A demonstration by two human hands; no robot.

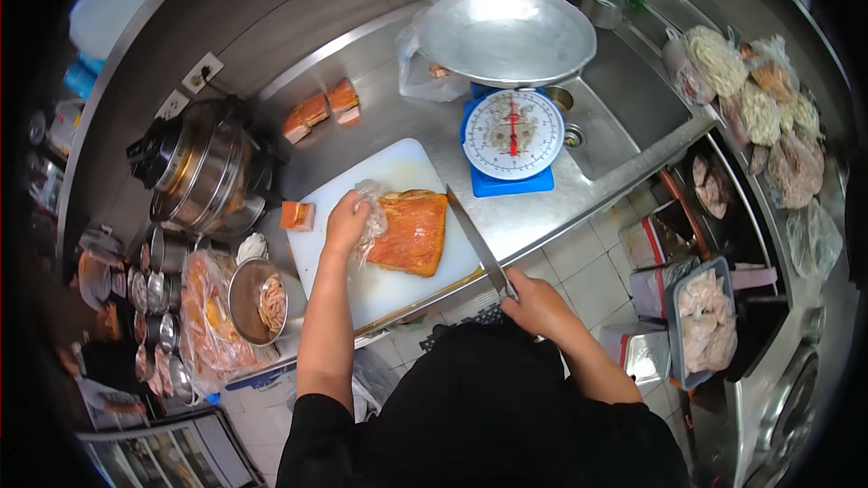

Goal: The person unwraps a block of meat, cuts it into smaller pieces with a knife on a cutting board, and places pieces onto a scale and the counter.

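Observation:
A slab of orange-brown roasted pork point(411, 235) lies on the white cutting board point(407, 158). My left hand point(347, 221) is closed on a crumpled clear plastic bag point(371, 212) at the slab's left edge, pressing against the meat. In my right hand point(533, 300) is the handle of a long knife point(476, 239), its blade slanting up along the right side of the slab, its tip near the slab's upper right corner. One small cut block of pork point(297, 215) rests at the board's left edge. Farther back, two cut pork pieces point(307, 117) sit on the steel counter.
A blue dial scale point(513, 183) with a wide metal pan point(506, 32) stands behind the board, beside a sink point(624, 90). On the left are a steel cooker point(203, 163), a bowl of meat strips point(242, 303) and bagged meat point(208, 325). A tray of raw meat point(705, 321) is at right.

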